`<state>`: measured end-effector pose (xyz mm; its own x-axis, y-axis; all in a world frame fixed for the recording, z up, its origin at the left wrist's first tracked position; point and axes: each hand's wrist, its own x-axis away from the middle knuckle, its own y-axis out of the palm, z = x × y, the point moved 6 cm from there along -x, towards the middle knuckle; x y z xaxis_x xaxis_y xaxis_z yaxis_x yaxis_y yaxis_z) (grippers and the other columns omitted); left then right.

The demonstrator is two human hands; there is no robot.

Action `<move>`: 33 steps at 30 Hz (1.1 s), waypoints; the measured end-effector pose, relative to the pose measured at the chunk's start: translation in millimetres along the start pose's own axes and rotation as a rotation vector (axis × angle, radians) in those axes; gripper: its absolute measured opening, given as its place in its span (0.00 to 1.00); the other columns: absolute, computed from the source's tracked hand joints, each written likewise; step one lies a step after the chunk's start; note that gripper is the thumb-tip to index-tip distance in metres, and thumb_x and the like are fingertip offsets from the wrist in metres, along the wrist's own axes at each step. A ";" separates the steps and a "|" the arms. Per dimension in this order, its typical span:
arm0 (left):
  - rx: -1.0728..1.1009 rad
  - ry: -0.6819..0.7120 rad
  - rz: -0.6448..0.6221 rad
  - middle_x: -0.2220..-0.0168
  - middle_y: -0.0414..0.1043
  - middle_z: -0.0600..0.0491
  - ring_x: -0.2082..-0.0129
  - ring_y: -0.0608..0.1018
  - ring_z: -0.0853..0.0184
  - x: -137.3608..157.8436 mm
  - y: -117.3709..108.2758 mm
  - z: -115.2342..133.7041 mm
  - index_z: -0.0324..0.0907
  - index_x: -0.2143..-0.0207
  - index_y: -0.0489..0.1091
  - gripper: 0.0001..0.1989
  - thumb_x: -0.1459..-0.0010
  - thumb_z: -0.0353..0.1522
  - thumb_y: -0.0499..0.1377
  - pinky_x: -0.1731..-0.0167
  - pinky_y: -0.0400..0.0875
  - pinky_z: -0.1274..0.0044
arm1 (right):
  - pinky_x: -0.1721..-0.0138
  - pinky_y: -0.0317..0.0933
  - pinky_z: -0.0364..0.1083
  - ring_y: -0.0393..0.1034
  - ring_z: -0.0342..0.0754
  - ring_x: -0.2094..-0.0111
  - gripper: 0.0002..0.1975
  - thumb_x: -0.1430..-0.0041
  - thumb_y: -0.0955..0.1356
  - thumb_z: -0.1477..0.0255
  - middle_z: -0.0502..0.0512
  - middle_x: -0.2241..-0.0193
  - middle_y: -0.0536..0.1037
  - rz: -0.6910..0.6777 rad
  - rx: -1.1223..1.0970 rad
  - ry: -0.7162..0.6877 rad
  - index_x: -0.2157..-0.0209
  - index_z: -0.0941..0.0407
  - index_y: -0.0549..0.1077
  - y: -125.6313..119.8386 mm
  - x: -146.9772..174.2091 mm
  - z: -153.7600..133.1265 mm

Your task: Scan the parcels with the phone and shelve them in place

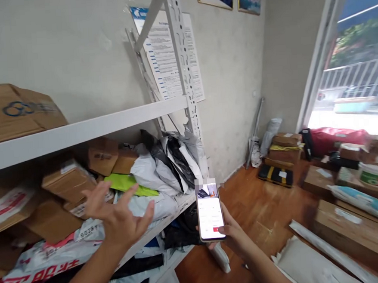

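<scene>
My right hand (230, 230) holds a smartphone (209, 211) upright, its thumb on the lower part of the lit screen, near a red button. The screen's text is too small to read. With fingers spread and nothing in them, my left hand (117, 209) hovers before the middle shelf. Behind its fingers lies a lime-green parcel bag (130, 184). Grey and white mailing bags (160, 169) are heaped right of it, and a cardboard box (68, 180) lies behind on the left. Below my left wrist is a white bag with red print (51, 261).
A white metal rack (87, 130) carries parcels on several levels; a large carton (18, 112) sits on top. Across the wooden floor (244, 198), boxes (360, 228) and wrapped parcels crowd the right side. A black case with yellow straps (275, 176) lies near the wall.
</scene>
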<state>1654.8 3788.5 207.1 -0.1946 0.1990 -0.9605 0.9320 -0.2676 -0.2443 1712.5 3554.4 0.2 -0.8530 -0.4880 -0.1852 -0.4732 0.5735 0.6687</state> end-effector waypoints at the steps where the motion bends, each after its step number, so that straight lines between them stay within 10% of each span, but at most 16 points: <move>1: 0.053 0.071 -0.021 0.40 0.48 0.43 0.36 0.57 0.39 6.2 13.0 16.8 0.49 0.47 0.66 0.32 0.56 0.40 0.68 0.34 0.43 0.47 | 0.74 0.75 0.47 0.76 0.63 0.52 0.56 0.52 0.73 0.72 0.64 0.47 0.75 0.003 0.003 -0.010 0.31 0.48 0.34 -2.1 0.5 -1.5; 8: 0.682 -0.218 -0.265 0.37 0.49 0.41 0.33 0.55 0.49 37.1 133.9 94.5 0.46 0.40 0.61 0.29 0.44 0.36 0.61 0.33 0.49 0.53 | 0.75 0.75 0.48 0.77 0.65 0.54 0.47 0.48 0.72 0.69 0.63 0.48 0.76 0.166 0.015 -0.115 0.34 0.47 0.42 -42.5 16.3 -19.3; 13: 1.553 -0.819 -1.016 0.41 0.67 0.43 0.40 0.69 0.55 89.4 252.7 180.8 0.44 0.39 0.62 0.31 0.42 0.44 0.61 0.40 0.64 0.65 | 0.76 0.76 0.49 0.79 0.58 0.59 0.35 0.38 0.69 0.57 0.63 0.44 0.73 0.419 0.075 -0.300 0.35 0.45 0.50 -86.5 45.9 -41.0; 16: 1.789 -0.840 -1.392 0.49 0.75 0.44 0.50 0.77 0.54 112.0 276.6 251.8 0.42 0.45 0.66 0.32 0.50 0.43 0.68 0.51 0.73 0.68 | 0.77 0.76 0.49 0.79 0.54 0.65 0.31 0.36 0.65 0.51 0.63 0.48 0.75 0.591 0.136 -0.407 0.37 0.46 0.55 -105.9 70.9 -51.5; 19: 1.740 -0.732 -1.492 0.56 0.77 0.47 0.59 0.80 0.58 125.1 281.8 304.3 0.43 0.50 0.66 0.29 0.52 0.42 0.70 0.60 0.75 0.71 | 0.78 0.74 0.46 0.78 0.52 0.67 0.31 0.36 0.64 0.49 0.62 0.49 0.75 0.776 0.182 -0.517 0.38 0.47 0.58 -119.7 101.0 -57.8; 26: 2.073 -0.614 -1.860 0.51 0.75 0.49 0.57 0.78 0.59 140.8 215.3 415.4 0.45 0.45 0.65 0.29 0.47 0.44 0.63 0.62 0.73 0.73 | 0.75 0.73 0.47 0.76 0.55 0.58 0.33 0.38 0.63 0.44 0.59 0.44 0.71 1.052 0.186 -0.724 0.37 0.43 0.58 -117.8 220.6 -55.5; 33: 2.172 -0.346 -2.184 0.47 0.75 0.51 0.51 0.77 0.55 199.6 -13.6 550.0 0.54 0.43 0.70 0.31 0.46 0.54 0.59 0.63 0.73 0.71 | 0.74 0.73 0.57 0.78 0.64 0.58 0.36 0.45 0.60 0.36 0.55 0.50 0.79 1.283 0.340 -0.841 0.41 0.37 0.65 -7.0 469.5 -25.8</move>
<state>1435.2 3313.4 -54.7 0.1301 0.9724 0.1935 -0.9404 0.0592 0.3348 1321.0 3304.3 -72.8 -0.5275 0.8479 -0.0529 0.7088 0.4736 0.5228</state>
